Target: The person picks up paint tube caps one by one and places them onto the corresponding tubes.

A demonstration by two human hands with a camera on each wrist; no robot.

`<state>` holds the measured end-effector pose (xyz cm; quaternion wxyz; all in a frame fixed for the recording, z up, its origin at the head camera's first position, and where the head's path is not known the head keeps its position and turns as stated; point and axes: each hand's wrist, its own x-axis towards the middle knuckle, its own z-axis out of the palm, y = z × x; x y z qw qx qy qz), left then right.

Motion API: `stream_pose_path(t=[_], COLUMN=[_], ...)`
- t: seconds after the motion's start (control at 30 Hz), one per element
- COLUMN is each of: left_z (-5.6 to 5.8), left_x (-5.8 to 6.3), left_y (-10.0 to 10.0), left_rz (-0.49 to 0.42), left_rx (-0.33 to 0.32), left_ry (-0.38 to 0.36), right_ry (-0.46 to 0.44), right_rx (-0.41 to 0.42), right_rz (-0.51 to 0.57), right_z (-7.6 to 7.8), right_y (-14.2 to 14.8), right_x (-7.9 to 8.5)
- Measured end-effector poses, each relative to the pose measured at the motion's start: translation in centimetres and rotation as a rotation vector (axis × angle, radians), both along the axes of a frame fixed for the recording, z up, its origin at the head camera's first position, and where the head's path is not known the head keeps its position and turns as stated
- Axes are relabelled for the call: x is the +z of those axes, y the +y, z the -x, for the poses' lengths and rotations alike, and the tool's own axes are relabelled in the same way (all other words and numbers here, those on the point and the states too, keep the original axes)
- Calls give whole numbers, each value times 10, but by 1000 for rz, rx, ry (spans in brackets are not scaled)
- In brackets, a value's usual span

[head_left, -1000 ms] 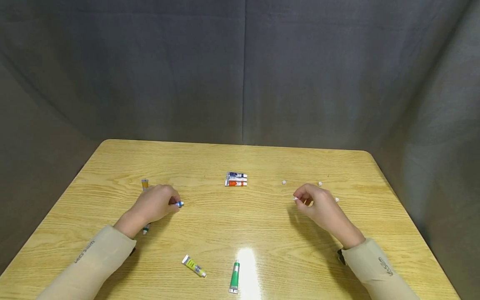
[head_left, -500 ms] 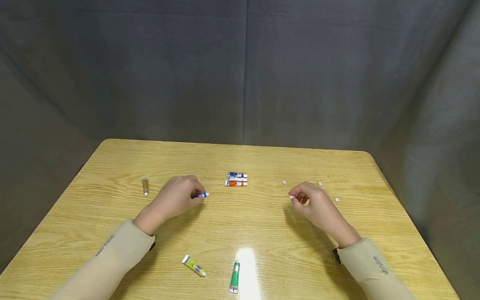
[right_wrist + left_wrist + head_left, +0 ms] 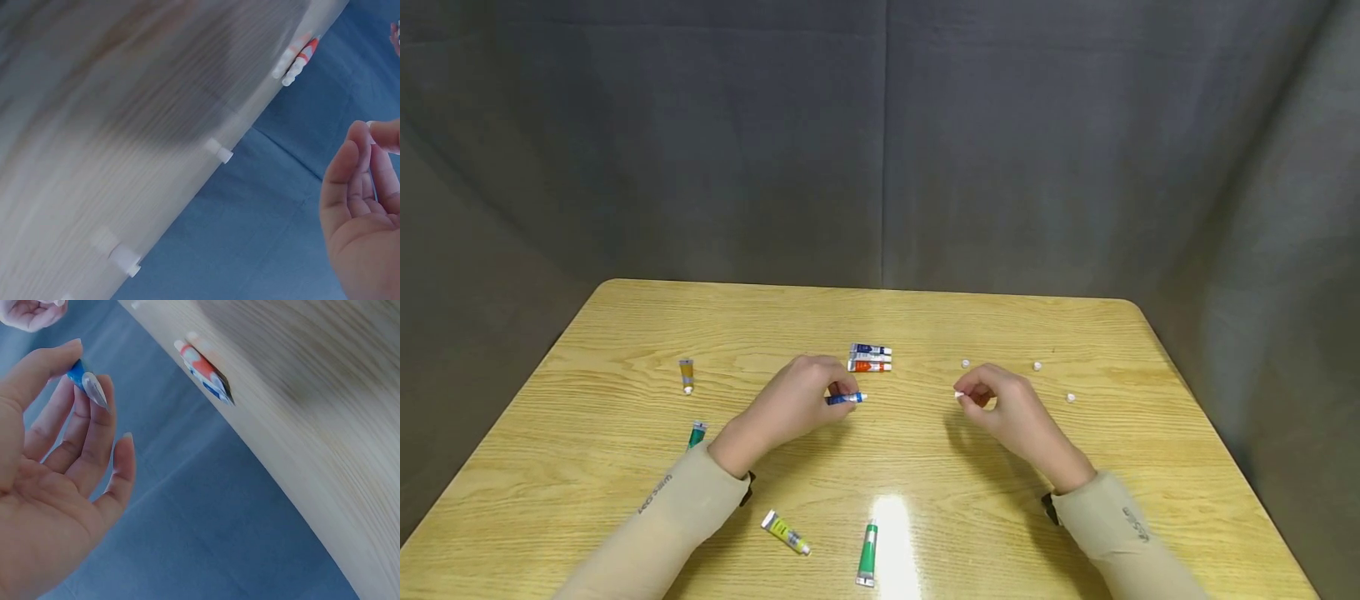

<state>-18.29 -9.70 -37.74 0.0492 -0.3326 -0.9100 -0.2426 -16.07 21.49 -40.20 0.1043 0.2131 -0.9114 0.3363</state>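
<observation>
Between thumb and fingers my left hand (image 3: pixel 801 400) pinches a small blue paint tube (image 3: pixel 846 398), its nozzle end pointing right. The left wrist view shows the flat silver crimped end of this blue tube (image 3: pixel 94 390). My right hand (image 3: pixel 1011 408) pinches a small white cap (image 3: pixel 958 394) at its fingertips, to the right of the tube and apart from it. Both hands are raised over the wooden table. Just behind the left hand lie a dark blue tube (image 3: pixel 871 349), a white tube (image 3: pixel 872 358) and a red tube (image 3: pixel 870 367), side by side in a row.
Loose white caps lie on the right: one cap (image 3: pixel 966 363), another cap (image 3: pixel 1037 366) and a third cap (image 3: pixel 1071 397). An ochre tube (image 3: pixel 687 377) and a dark green tube (image 3: pixel 697 434) lie left. In front are a yellow tube (image 3: pixel 786 532) and a green tube (image 3: pixel 867 554).
My left hand has carried the blue tube rightward to near the middle, uncovering the ochre tube. My right hand has shifted slightly left with the white cap.
</observation>
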Motion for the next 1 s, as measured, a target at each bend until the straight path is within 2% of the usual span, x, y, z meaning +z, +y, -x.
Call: stream_pose_path(t=[0.23,0.73,1.0], left_z=[-1,-4,-5], left_x=[-3,-1,-1], left_y=[15,38,43], left_rz=[-25,-69,-112], left_rx=[-60,-98,-132], left_ry=[36,14,15], right_ry=[9,-39,-24], right_rx=[22,91,134], right_rz=[36,115,145], right_z=[-1,-7,-11], right_y=[-13,-35,-42], right_x=[3,6,8])
